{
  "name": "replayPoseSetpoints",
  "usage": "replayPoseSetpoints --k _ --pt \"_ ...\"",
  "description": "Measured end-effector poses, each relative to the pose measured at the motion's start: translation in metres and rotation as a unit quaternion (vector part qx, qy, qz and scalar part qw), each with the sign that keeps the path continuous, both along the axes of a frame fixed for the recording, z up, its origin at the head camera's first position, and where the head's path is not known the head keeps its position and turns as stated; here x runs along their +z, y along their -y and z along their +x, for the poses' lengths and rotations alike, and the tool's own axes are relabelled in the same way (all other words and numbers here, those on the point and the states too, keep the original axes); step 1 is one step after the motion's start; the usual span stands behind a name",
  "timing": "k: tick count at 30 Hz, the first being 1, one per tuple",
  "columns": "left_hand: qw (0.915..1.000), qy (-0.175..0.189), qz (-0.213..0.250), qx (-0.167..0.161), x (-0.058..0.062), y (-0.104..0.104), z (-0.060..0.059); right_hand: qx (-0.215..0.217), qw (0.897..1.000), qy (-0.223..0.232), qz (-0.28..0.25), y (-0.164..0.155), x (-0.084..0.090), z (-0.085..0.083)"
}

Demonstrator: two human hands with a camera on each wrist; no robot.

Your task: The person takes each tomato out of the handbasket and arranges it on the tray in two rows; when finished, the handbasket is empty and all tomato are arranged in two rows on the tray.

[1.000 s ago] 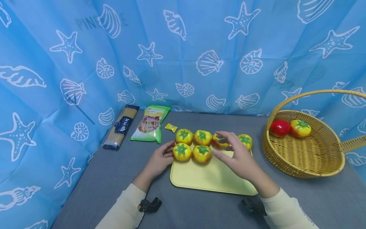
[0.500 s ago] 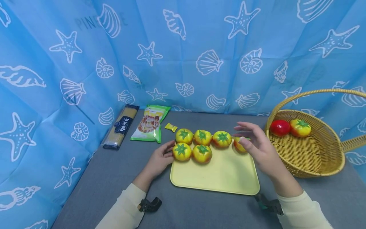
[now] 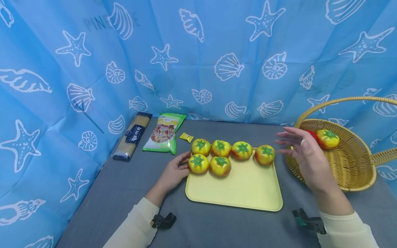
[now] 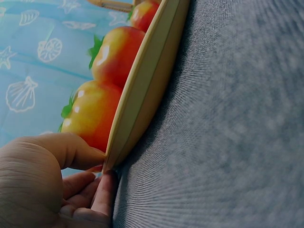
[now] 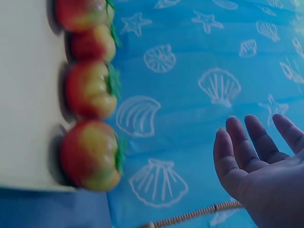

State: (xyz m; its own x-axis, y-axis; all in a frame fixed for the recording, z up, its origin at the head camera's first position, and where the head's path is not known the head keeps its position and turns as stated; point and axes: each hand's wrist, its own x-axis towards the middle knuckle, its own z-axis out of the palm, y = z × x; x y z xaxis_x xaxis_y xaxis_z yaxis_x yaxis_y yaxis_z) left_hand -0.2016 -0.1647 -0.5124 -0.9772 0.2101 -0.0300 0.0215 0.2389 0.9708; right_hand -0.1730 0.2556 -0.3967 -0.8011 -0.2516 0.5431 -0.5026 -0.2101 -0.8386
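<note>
A pale yellow tray [image 3: 235,193] lies on the grey table with several yellow-orange toy tomatoes along its far edge; the rightmost tomato [image 3: 265,154] sits at the back right corner. My left hand [image 3: 174,171] pinches the tray's left rim [image 4: 142,90], thumb [image 4: 71,147] on top and fingers underneath, next to the front-left tomato [image 3: 198,163]. My right hand [image 3: 302,151] hovers with straight fingers and holds nothing, over the near left rim of a wicker basket [image 3: 344,172]. In the right wrist view the hand [image 5: 256,156] is spread, apart from the tomato row [image 5: 92,154].
The basket holds a yellow tomato [image 3: 327,138] and a red one [image 3: 311,133], partly hidden by my right hand. A spaghetti packet [image 3: 131,137], a green snack bag [image 3: 164,132] and a small yellow candy [image 3: 186,137] lie at the back left. Blue curtain surrounds the table.
The right hand left the third tomato, touched the fourth at the tray's back right corner, then let go and moved right to the basket. The left hand stayed put.
</note>
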Motion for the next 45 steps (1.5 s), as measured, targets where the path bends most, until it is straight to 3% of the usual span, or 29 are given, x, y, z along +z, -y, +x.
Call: replayPoseSetpoints --k 5,9,16,25,30,37,40,45 --pt "1.0000 0.003 0.001 0.002 0.000 0.000 0.000 0.020 0.998 -0.002 -0.051 -0.020 0.002 -0.006" --pt "0.9999 0.008 0.002 0.006 0.000 0.000 0.000 -0.005 0.997 0.022 -0.067 -0.032 0.004 -0.009" --pt "0.9999 0.008 0.002 0.006 -0.001 0.000 -0.001 -0.073 0.993 0.068 -0.063 -0.055 0.006 -0.013" --pt "1.0000 0.004 0.007 0.004 -0.003 0.002 -0.003 -0.137 0.981 0.127 -0.058 -0.091 0.004 -0.035" --pt "1.0000 0.004 0.006 0.003 -0.002 0.001 -0.004 -0.156 0.973 0.168 -0.016 -0.111 0.004 -0.046" --pt "1.0000 0.001 0.001 0.002 0.000 0.001 -0.003 -0.207 0.957 0.200 0.037 -0.129 0.011 -0.060" --pt "1.0000 0.001 0.001 0.000 0.000 0.002 -0.003 -0.229 0.947 0.203 0.093 -0.135 0.015 -0.066" --pt "1.0000 0.002 0.005 -0.004 0.000 0.002 -0.002 -0.300 0.905 0.195 0.231 -0.140 0.022 -0.072"
